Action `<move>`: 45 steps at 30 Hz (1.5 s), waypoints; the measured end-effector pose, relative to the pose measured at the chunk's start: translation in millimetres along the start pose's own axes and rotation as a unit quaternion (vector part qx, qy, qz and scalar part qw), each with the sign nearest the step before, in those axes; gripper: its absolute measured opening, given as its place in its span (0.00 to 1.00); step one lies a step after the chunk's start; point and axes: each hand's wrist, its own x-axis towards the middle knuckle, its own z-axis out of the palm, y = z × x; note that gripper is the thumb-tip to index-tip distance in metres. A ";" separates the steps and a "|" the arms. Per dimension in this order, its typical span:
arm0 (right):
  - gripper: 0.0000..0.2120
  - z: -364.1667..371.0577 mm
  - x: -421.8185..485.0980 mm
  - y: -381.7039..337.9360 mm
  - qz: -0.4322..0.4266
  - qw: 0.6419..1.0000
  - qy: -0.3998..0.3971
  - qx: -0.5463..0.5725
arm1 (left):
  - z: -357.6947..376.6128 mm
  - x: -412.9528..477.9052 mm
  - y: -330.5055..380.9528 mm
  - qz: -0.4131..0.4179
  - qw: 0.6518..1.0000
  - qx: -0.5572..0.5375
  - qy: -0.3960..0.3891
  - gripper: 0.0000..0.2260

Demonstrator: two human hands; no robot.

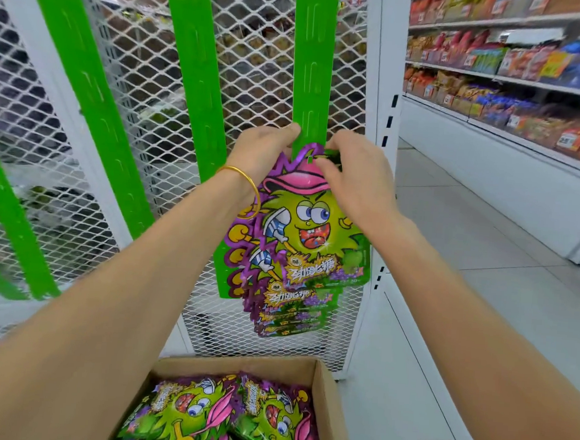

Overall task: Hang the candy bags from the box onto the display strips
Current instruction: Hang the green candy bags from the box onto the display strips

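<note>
- Mid-frame, the green slotted plastic display strip (311, 66) is pinched by the left hand (262, 156).
- Just below, the glossy purple-and-green candy bag (301, 227) is pinched at its top by the right hand (353, 179).
- Its hole should be eased squarely over a tab, the strip kept taut.

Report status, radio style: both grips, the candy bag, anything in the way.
Left grip pinches green strip. Right grip holds candy bag top against strip, hooking unconfirmed. Other bags hang below; nothing blocks.
</note>
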 end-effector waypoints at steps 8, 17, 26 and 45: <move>0.11 9.4 -9.7 10.5 0.033 0.998 -0.035 0.043 | -8.3 -16.0 -19.5 0.108 0.982 0.134 -0.081 0.12; 0.18 12.6 -32.0 14.0 0.041 0.998 0.024 -0.032 | -17.2 -38.7 -57.9 0.247 0.923 0.293 0.040 0.26; 0.11 123.2 -192.0 -5.9 0.029 0.954 -0.287 0.084 | -39.5 -148.9 -202.5 0.088 0.953 0.289 -0.001 0.21; 0.07 270.2 -282.5 -17.0 0.540 0.614 -0.436 0.376 | -99.1 -136.1 -272.8 -0.157 0.964 0.212 -0.037 0.17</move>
